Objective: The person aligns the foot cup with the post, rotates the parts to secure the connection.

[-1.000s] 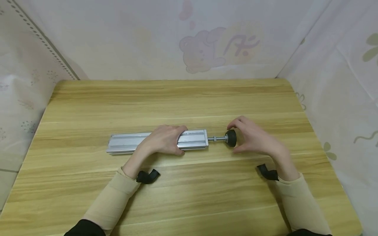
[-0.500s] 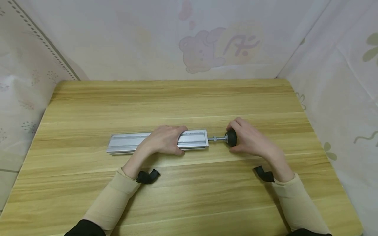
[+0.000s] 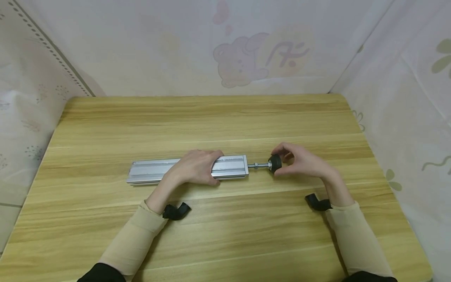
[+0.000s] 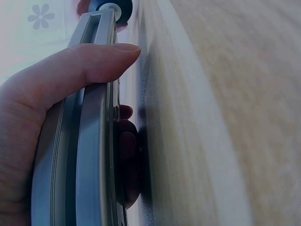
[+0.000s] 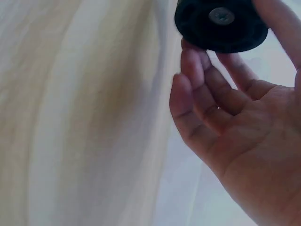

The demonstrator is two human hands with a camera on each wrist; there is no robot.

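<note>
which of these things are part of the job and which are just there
In the job:
- bar, gripped by the left hand
- rod, between bar and black foot
- black foot, pinched by the right hand

Just there:
- table
- printed cloth behind it

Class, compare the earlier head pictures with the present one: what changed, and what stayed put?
Since the first picture, the right hand has brought its thumb in to the edge of the black foot, which it now appears to pinch. Since the second, its wrist has shifted slightly right and away from the person. The left hand stays on the unmoved metal bar.
</note>
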